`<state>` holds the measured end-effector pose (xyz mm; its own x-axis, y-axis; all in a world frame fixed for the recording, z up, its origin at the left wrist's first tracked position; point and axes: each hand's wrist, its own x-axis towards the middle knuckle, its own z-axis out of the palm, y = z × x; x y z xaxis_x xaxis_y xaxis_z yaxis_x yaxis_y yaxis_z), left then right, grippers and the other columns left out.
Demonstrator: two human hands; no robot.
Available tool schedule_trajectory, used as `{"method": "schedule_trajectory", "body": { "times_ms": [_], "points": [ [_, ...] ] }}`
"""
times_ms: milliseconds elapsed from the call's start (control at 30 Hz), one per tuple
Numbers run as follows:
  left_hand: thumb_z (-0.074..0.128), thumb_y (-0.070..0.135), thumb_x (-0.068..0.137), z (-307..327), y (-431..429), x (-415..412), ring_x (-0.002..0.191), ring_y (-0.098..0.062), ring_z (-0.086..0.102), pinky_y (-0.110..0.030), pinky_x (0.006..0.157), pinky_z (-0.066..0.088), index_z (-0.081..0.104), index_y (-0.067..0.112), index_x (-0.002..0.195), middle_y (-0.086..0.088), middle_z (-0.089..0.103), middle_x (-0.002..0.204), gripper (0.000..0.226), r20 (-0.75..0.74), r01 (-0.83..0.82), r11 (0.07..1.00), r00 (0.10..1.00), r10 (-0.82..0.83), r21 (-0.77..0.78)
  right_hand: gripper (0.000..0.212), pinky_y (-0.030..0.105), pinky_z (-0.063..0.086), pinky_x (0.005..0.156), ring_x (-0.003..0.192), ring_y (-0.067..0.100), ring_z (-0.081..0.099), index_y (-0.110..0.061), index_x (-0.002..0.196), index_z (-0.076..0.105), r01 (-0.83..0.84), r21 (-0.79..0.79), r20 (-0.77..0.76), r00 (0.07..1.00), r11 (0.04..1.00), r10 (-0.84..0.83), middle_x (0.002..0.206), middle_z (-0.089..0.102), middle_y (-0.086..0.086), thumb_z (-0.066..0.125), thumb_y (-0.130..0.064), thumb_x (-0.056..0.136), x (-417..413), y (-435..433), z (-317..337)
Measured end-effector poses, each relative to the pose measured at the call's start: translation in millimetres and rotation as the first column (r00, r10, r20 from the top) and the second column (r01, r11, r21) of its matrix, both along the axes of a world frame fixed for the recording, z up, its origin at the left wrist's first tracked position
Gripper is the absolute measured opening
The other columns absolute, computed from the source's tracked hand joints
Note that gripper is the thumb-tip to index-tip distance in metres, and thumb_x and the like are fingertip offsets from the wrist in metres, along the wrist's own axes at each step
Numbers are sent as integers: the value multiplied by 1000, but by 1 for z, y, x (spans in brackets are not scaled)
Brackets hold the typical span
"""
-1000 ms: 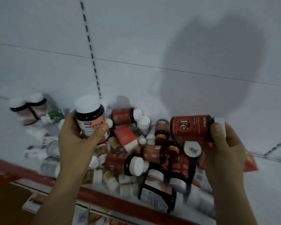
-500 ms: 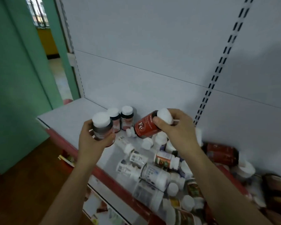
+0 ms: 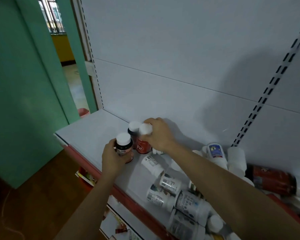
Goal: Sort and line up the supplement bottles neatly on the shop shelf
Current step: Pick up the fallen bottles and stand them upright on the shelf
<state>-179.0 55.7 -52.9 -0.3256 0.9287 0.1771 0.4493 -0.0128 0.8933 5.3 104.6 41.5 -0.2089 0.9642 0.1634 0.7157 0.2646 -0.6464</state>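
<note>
Right hand (image 3: pixel 160 135): red "Fe" bottle (image 3: pixel 142 146); left hand (image 3: pixel 113 159): dark bottle (image 3: pixel 124 146), label unreadable.

A matte green painted wall (image 3: pixel 21 84) fills the left side, above a dark brown wooden floor (image 3: pixel 42 196). Beyond it a barred window (image 3: pixel 51 14) sits over a yellow lower wall (image 3: pixel 62 47) and pale floor (image 3: pixel 74 84). A white metal back panel (image 3: pixel 163 49) carries a black-slotted upright (image 3: pixel 267 90) and a soft grey shadow (image 3: pixel 249 84).

the red bottle (image 3: pixel 143 146) reads "fe" in white; other labels are illegible.
</note>
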Motion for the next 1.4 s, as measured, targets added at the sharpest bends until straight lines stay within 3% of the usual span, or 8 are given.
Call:
{"method": "schedule_trajectory", "body": {
  "times_ms": [233, 367, 500, 700, 900, 1033, 1233, 1400],
  "points": [
    [89, 21, 77, 6, -2, 2, 122, -25, 54, -49, 102, 50, 32, 18, 155, -10, 51, 139, 97, 114, -67, 997, 991, 72, -49, 53, 39, 50, 95, 113, 24, 58, -24, 131, 55, -93, 7, -39, 995, 996, 93, 125, 58, 3, 76, -16, 83, 5, 5, -31],
    [72, -4, 84, 6, -40, 13, 109, -17, 55, -45, 91, 54, 56, 16, 130, -1, 58, 124, 53, -246, 28, 958, 968, 45, 285, 38, 40, 53, 92, 106, 22, 59, -19, 123, 54, 63, 91, -57, 997, 994, -58, 121, 54, 2, 63, -8, 88, 33, 5, -35],
    [64, -16, 72, 9, -31, 24, 121, -11, 54, -31, 106, 45, 62, 20, 128, 5, 61, 131, 66, -678, 632, 766, 614, -405, 115, 24, 37, 54, 82, 97, 25, 62, -13, 107, 60, 27, -66, 379, 925, 997, 0, 105, 63, 4, 67, -21, 86, 53, 10, -34],
    [74, 5, 74, -6, -11, 43, 134, -19, 43, -42, 92, 47, 47, 34, 143, 9, 46, 147, 80, -840, 709, 690, 280, -465, -145, 48, 43, 38, 91, 114, 29, 50, -29, 132, 45, -98, -149, 578, 799, 984, 168, 114, 60, 5, 64, -31, 88, 46, 2, -50],
    [79, 28, 79, -12, -20, 50, 106, -21, 54, -39, 78, 46, 52, 34, 132, 5, 56, 120, 60, -820, 612, 787, 491, -295, 83, 65, 48, 40, 104, 124, 32, 48, -26, 147, 35, -45, -20, 420, 906, 999, 49, 134, 55, 8, 61, -34, 88, 54, -9, -33],
    [75, 26, 89, -12, -25, 55, 106, -5, 56, -21, 81, 45, 52, 27, 130, 12, 60, 121, 46, -346, 486, 867, 837, -425, 112, 51, 39, 50, 85, 110, 32, 58, -14, 135, 44, -60, -96, 361, 928, 994, 91, 123, 58, 13, 65, -23, 89, 68, -7, -12],
    [79, 12, 87, -3, -29, 68, 105, 10, 61, -12, 85, 53, 53, 28, 119, 20, 62, 120, 45, 26, 480, 876, 876, -481, 42, 57, 35, 42, 95, 123, 32, 53, -13, 144, 45, -21, -161, 480, 872, 987, 97, 139, 53, 13, 68, -21, 92, 79, -5, -20],
    [70, 17, 93, 14, -32, 63, 102, 0, 60, -20, 84, 51, 57, 23, 122, 9, 62, 115, 32, -191, 405, 903, 907, -376, 142, 60, 32, 37, 107, 134, 28, 48, -16, 153, 37, -6, -64, 348, 937, 998, 28, 148, 49, 12, 61, -21, 98, 95, -32, 9]
  ]
}}
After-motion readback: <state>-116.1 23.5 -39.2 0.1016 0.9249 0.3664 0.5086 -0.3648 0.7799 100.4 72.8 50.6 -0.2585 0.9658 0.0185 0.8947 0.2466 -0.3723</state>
